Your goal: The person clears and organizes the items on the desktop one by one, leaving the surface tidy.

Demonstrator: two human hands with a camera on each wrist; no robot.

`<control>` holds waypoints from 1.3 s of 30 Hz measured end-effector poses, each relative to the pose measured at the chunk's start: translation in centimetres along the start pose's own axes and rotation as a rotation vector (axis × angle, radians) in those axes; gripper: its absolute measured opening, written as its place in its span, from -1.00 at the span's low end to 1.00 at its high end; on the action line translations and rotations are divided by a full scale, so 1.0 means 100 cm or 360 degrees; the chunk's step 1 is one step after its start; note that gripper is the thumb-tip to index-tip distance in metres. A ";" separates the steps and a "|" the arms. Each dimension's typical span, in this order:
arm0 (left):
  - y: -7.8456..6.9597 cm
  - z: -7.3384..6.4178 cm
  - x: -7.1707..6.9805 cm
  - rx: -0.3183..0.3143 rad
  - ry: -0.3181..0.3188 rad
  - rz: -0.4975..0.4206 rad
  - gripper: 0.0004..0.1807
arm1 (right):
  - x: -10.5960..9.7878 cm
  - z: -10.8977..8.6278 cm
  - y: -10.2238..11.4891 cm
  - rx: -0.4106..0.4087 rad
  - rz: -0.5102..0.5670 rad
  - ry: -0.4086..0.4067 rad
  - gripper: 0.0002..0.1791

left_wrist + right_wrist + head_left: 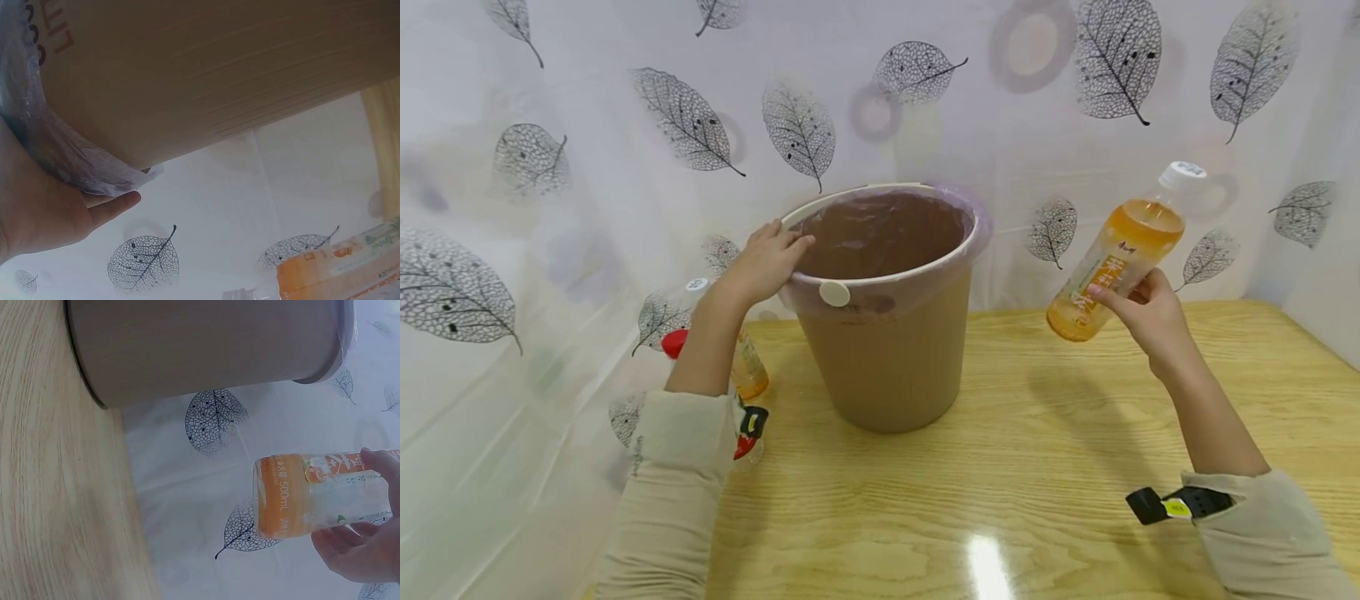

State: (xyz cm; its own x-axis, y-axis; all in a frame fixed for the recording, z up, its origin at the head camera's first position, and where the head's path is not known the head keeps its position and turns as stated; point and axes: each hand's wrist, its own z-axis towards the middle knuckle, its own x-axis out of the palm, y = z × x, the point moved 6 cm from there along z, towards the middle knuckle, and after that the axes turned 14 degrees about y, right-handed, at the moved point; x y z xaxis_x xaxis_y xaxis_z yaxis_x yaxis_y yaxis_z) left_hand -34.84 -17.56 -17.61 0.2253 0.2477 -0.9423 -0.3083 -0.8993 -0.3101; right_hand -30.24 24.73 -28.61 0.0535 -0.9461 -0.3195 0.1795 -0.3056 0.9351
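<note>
A brown trash bin (887,358) stands upright on the table, with a thin, see-through purplish liner (94,156) folded over its pale rim. My left hand (767,262) holds the bin's left rim, its fingers lying over the edge; in the left wrist view part of the hand is hidden by the bin and liner. To the right of the bin, my right hand (1150,321) grips a clear plastic drink bottle (1116,267) with orange printing and a white cap. The bottle is tilted and held above the table. Its base faces the bin in the right wrist view.
Behind my left forearm stand another orange-labelled bottle (748,367) and something with a red top (674,342), both partly covered. Another red piece (745,447) shows beside the left cuff. A leaf-patterned curtain (925,142) hangs behind the wooden table (910,508).
</note>
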 end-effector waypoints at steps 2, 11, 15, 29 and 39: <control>-0.001 0.000 0.000 0.0002 -0.0001 0.0003 -0.38 | 0.000 -0.001 0.004 -0.0018 -0.0005 -0.0007 -0.23; -0.002 0.000 0.000 0.0003 -0.0002 -0.0001 -0.38 | 0.002 -0.002 0.020 -0.0107 0.0007 -0.0016 -0.29; -0.002 0.000 0.000 0.0008 -0.0003 0.0003 -0.38 | 0.003 -0.003 0.028 -0.0156 0.0070 -0.0015 -0.31; -0.001 -0.001 0.001 -0.0012 0.0014 -0.0017 -0.36 | 0.006 -0.001 0.055 -0.0276 0.0191 -0.0013 -0.34; -0.001 -0.001 0.001 -0.0006 0.0017 -0.0009 -0.36 | 0.009 -0.002 0.075 -0.0451 0.0428 -0.0034 -0.43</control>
State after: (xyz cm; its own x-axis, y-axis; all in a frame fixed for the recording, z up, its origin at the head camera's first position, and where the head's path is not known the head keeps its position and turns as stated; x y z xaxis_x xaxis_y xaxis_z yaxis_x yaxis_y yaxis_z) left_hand -34.68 -17.48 -17.65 0.2368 0.2487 -0.9392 -0.3037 -0.8993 -0.3147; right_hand -28.60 21.56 -21.89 0.1157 -0.9913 -0.0624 0.4262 -0.0072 0.9046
